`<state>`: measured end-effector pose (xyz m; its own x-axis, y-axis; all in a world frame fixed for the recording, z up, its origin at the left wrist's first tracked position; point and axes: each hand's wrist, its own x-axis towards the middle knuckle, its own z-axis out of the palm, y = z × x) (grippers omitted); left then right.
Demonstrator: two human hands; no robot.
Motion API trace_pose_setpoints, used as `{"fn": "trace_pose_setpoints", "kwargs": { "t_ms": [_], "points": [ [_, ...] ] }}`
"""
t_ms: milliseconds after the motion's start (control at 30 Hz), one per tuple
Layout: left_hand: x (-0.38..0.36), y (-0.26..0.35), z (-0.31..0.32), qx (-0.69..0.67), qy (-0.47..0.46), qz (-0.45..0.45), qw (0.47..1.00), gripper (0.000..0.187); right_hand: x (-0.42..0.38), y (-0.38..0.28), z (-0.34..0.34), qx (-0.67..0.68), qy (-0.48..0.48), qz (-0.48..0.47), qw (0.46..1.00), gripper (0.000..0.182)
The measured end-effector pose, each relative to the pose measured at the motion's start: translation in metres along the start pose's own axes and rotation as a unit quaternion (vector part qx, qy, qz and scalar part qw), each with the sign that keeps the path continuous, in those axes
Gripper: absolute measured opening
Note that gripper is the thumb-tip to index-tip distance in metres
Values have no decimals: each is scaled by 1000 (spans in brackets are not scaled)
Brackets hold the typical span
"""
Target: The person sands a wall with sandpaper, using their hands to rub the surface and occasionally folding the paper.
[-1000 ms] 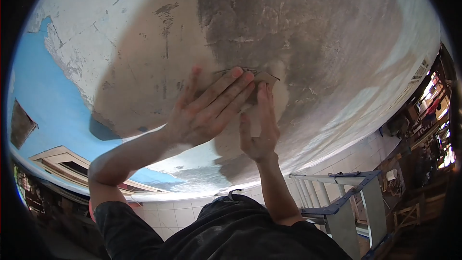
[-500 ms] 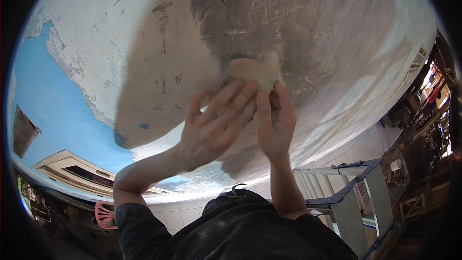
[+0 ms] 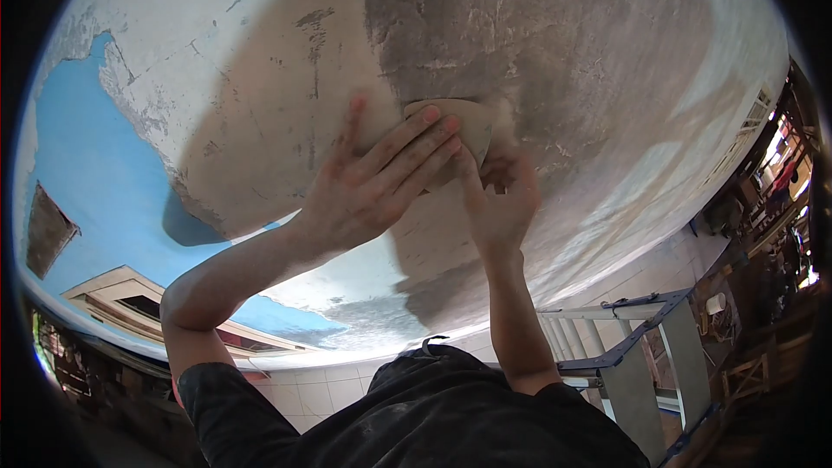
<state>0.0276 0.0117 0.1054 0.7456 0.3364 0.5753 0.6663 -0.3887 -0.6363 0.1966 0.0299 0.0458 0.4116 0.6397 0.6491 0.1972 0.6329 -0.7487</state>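
A thin beige sheet (image 3: pixel 475 121) with a curved upper edge, which looks like sandpaper, lies against the patchy wall (image 3: pixel 468 13). My left hand (image 3: pixel 368 178) presses on its left part with the fingers stretched flat and the thumb spread away. At the sheet's lower right edge, my right hand (image 3: pixel 503 208) pinches it, thumb in front and the other fingers curled, partly hidden. Under and around both hands the wall is pale, with a darker grey-brown area above and to the right. My shadow falls over this part.
A stepladder (image 3: pixel 620 347) with blue edges stands at the lower right. Blue paint (image 3: pixel 113 147) and a framed opening (image 3: pixel 143 299) are on the wall to the left. Wooden clutter (image 3: pixel 754 373) fills the far right. White tiles (image 3: pixel 321 390) cover the floor below.
My left hand has shifted slightly up and left, its thumb spreading away and its elbow moving outward. The sheet's upper edge has moved a little. My right hand keeps its pinch.
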Motion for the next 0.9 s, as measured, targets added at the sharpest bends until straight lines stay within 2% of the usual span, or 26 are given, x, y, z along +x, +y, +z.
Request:
{"fn": "trace_pose_setpoints", "kwargs": {
  "t_ms": [100,267,400,500,600,700,800,900],
  "points": [
    [4,-5,0,10,19,10,1000,45,5,-16,-6,-53,-76,88,992,25],
    [15,-11,-5,7,49,-18,999,45,27,-33,-6,-99,-85,80,988,34],
    [9,-6,-7,6,23,-13,1000,44,25,-22,-6,-86,-82,84,989,37],
    [-1,2,3,31,22,12,999,43,1,-5,-7,-67,-79,151,983,38],
    [0,-1,8,38,54,17,998,41,11,2,-10,-76,-88,65,991,37],
    [24,-9,-3,24,68,-14,997,42,32,-25,-8,-51,-88,132,986,37],
    [28,-8,-4,16,68,-36,997,43,39,-40,-8,-41,-77,152,985,37],
    [11,7,5,16,48,-37,998,44,15,-2,-10,-36,-66,95,993,38]
  ]
}}
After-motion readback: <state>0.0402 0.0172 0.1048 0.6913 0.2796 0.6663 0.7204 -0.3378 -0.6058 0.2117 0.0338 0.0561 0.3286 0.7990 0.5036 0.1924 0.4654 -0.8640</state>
